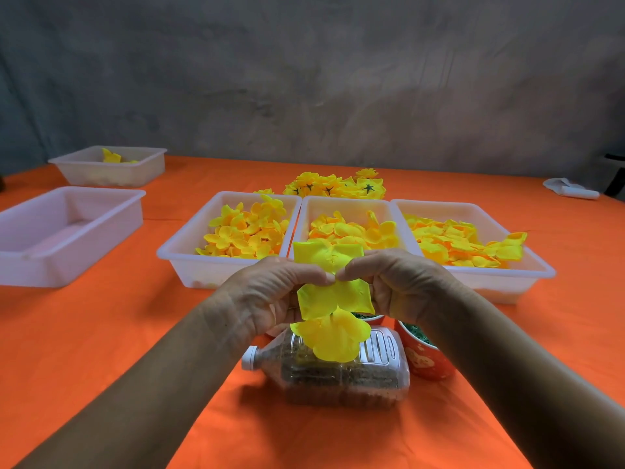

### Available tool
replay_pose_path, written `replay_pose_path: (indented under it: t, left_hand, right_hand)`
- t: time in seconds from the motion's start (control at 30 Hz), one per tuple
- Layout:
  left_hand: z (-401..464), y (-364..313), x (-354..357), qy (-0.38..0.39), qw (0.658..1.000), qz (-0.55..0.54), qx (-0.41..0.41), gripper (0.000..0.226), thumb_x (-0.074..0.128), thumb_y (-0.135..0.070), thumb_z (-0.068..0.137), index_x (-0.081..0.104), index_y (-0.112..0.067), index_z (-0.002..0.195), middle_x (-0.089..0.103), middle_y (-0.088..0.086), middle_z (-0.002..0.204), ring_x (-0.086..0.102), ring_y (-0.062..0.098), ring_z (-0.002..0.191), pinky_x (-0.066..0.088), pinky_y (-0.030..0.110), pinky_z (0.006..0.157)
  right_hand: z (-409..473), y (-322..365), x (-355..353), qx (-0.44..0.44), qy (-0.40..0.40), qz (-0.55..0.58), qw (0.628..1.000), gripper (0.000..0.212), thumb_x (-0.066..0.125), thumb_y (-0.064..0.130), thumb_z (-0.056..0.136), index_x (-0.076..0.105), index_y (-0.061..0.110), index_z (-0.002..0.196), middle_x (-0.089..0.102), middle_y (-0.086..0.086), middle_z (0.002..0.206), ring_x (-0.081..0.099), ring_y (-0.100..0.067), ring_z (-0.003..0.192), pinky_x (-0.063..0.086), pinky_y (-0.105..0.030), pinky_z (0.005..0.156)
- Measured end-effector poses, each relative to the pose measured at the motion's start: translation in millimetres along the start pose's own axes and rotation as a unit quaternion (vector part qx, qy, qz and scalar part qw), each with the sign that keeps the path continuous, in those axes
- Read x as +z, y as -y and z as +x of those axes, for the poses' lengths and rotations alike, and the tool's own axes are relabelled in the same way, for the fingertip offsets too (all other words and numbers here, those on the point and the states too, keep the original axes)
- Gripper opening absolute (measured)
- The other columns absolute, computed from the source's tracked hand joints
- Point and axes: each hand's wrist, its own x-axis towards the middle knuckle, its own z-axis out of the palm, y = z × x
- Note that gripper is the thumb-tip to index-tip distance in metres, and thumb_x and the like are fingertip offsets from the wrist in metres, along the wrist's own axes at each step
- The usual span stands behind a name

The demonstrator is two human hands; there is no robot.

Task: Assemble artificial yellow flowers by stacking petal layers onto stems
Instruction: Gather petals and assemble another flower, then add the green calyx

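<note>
- My left hand (270, 292) and right hand (399, 286) meet at centre, above the worktop (101, 333), thumb tips nearly touching.
- Both pinch the same big petal layer (333, 275): left from its left side, right from its right, at the layer's middle.
- The layer stands roughly upright between my hands, one lobe up toward the trays, one lobe down toward me.
- Just below hangs a smaller flower piece (329, 340), touching or overlapping the big layer's lower lobe; stem not visible, so I cannot tell if it is threaded yet.
- Key relation: stack axis runs up-down through the pinch point, both hands equally near, so the next push likely goes along that line.
- Under the flower lies a clear bottle (338, 374) on its side, cap to my left; red cups (426, 357) just beside, to its right.
- Next petals: three trays straight ahead, left tray (182, 262), middle tray (348, 204), right tray (507, 286); middle one directly behind my hands.
- Finished flowers (334, 187) are piled behind the trays.
</note>
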Motion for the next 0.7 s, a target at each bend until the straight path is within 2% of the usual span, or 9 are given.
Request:
replay_pose_path:
  t: [0.07,0.13,0.2,0.33,0.43,0.53,0.67,0.7]
  left_hand:
    - [-1,0,0,-0.005,1.0,0.006,0.005,0.066,0.073,-0.012,0.047,0.063,0.003,0.111,0.069,0.018,0.098,0.066,0.028,0.08,0.054,0.041,0.08]
    - [0,0,0,-0.006,1.0,0.011,0.008,0.065,0.073,-0.012,0.048,0.063,0.003,0.111,0.069,0.019,0.101,0.066,0.029,0.081,0.054,0.041,0.08]
    - [1,1,0,-0.009,1.0,0.015,0.004,0.054,0.073,-0.008,0.055,0.064,0.001,0.107,0.069,0.018,0.097,0.066,0.028,0.079,0.053,0.04,0.081]
    - [3,3,0,-0.012,1.0,0.007,-0.01,0.028,0.067,-0.002,0.072,0.065,-0.003,0.1,0.068,0.014,0.094,0.064,0.029,0.083,0.048,0.047,0.093]
    - [6,5,-1,0.0,1.0,0.0,-0.01,0.03,0.07,-0.006,0.064,0.067,-0.007,0.093,0.071,0.01,0.086,0.067,0.025,0.075,0.054,0.039,0.078]
    - [10,8,-3,0.004,1.0,-0.001,-0.013,0.026,0.07,-0.009,0.064,0.066,-0.01,0.089,0.07,0.006,0.078,0.067,0.019,0.067,0.052,0.031,0.065]
    - [13,9,-6,0.002,1.0,0.006,-0.016,0.001,0.066,-0.018,0.08,0.066,-0.018,0.081,0.068,-0.001,0.067,0.064,0.011,0.055,0.048,0.023,0.05]
    - [14,10,-6,0.002,1.0,0.005,-0.016,0.002,0.065,-0.019,0.082,0.066,-0.018,0.081,0.068,-0.001,0.066,0.064,0.011,0.054,0.048,0.021,0.048]
  right_hand:
    - [0,0,0,-0.004,0.0,0.0,1.0,0.015,0.065,-0.006,0.075,0.058,0.004,0.083,0.069,-0.005,0.066,0.068,-0.02,0.058,0.055,-0.027,0.056]
    - [0,1,-1,-0.008,0.001,0.006,1.0,0.016,0.065,-0.006,0.074,0.059,0.004,0.086,0.07,-0.007,0.07,0.068,-0.021,0.061,0.056,-0.03,0.063]
    - [1,0,-1,-0.01,0.004,0.011,1.0,0.015,0.064,-0.007,0.074,0.061,0.003,0.085,0.071,-0.008,0.072,0.069,-0.022,0.063,0.056,-0.032,0.067]
    - [1,-4,0,0.008,0.007,0.019,1.0,0.015,0.063,-0.004,0.076,0.064,0.003,0.09,0.071,-0.011,0.08,0.068,-0.025,0.07,0.055,-0.038,0.075]
    - [2,-5,-1,0.015,0.009,0.02,1.0,0.014,0.063,0.0,0.077,0.062,0.006,0.09,0.071,-0.006,0.073,0.069,-0.02,0.063,0.056,-0.03,0.062]
    - [3,-7,-2,0.022,0.018,0.026,0.999,0.016,0.061,0.002,0.08,0.061,0.005,0.096,0.072,-0.007,0.074,0.069,-0.02,0.062,0.056,-0.029,0.061]
    - [4,-8,-1,0.036,0.024,0.017,0.999,0.014,0.059,0.003,0.083,0.06,0.003,0.097,0.072,-0.01,0.074,0.068,-0.02,0.057,0.055,-0.027,0.052]
    - [4,-8,-1,0.036,0.025,0.016,0.999,0.015,0.059,0.002,0.082,0.06,0.003,0.097,0.072,-0.011,0.074,0.068,-0.02,0.057,0.055,-0.027,0.051]
